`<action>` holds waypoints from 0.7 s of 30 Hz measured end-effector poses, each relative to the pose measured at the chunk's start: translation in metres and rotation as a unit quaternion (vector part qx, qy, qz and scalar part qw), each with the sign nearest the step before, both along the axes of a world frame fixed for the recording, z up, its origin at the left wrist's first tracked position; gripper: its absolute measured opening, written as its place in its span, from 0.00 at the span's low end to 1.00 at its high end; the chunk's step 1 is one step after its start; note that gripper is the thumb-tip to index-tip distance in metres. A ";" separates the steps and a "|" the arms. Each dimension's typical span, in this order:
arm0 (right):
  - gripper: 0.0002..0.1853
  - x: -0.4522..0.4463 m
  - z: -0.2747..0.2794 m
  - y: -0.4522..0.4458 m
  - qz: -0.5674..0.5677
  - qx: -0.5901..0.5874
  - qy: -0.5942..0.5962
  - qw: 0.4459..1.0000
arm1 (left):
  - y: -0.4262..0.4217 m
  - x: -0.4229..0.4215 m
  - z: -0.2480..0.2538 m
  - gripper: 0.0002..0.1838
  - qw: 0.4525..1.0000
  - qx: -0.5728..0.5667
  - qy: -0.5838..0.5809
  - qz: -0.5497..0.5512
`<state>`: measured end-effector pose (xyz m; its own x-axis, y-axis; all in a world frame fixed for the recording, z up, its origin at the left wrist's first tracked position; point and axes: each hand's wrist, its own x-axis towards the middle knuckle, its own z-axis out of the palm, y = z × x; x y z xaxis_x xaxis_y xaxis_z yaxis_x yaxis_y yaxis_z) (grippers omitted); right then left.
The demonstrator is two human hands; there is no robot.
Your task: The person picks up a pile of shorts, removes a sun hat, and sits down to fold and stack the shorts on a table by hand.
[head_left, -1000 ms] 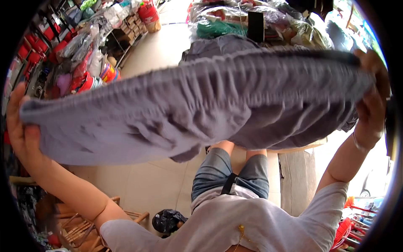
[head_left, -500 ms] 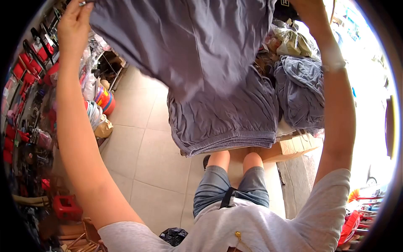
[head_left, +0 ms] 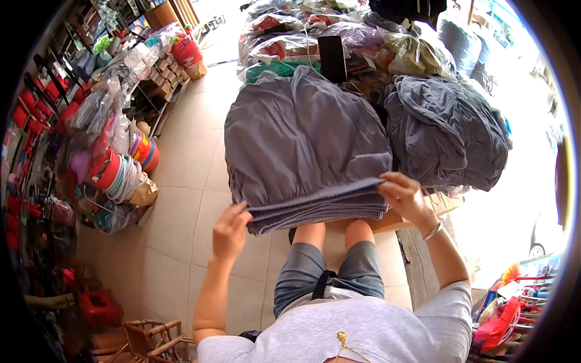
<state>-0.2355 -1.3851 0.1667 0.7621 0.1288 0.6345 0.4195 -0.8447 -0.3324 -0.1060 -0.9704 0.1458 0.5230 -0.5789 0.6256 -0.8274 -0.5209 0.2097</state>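
A stack of grey elastic-waist pants point(head_left: 308, 142) lies in front of me, with the gathered waistbands lined up in layers along the near edge. My left hand point(head_left: 230, 228) pinches the left end of the top pair's waistband. At the opposite end, my right hand point(head_left: 404, 196) grips the same band between thumb and fingers. The top pair spreads flat and slightly wrinkled over the layers below. Beside the stack, on the right, sits a looser heap of similar grey garments point(head_left: 445, 130).
Behind the stack are plastic-wrapped packages point(head_left: 278, 45) and a dark upright rectangular object point(head_left: 332, 58). A cardboard box point(head_left: 393, 221) shows underneath. Shelves of goods, a red bucket point(head_left: 109, 169) and a wooden stool point(head_left: 154, 336) stand left; red brushes point(head_left: 505, 317) are at lower right.
Both hands have come down from high up with the pants stretched between them. That pair now lies on top of the stack, its waistband at the near edge.
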 end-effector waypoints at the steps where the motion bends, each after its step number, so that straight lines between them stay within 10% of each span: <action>1: 0.09 -0.007 -0.011 0.002 -0.009 -0.011 0.006 1.000 | -0.001 -0.007 -0.015 0.09 1.000 -0.012 0.012 0.008; 21: 0.12 -0.030 0.054 0.008 0.050 -0.140 0.144 0.978 | 0.017 -0.030 0.036 0.20 0.998 0.047 -0.007 0.035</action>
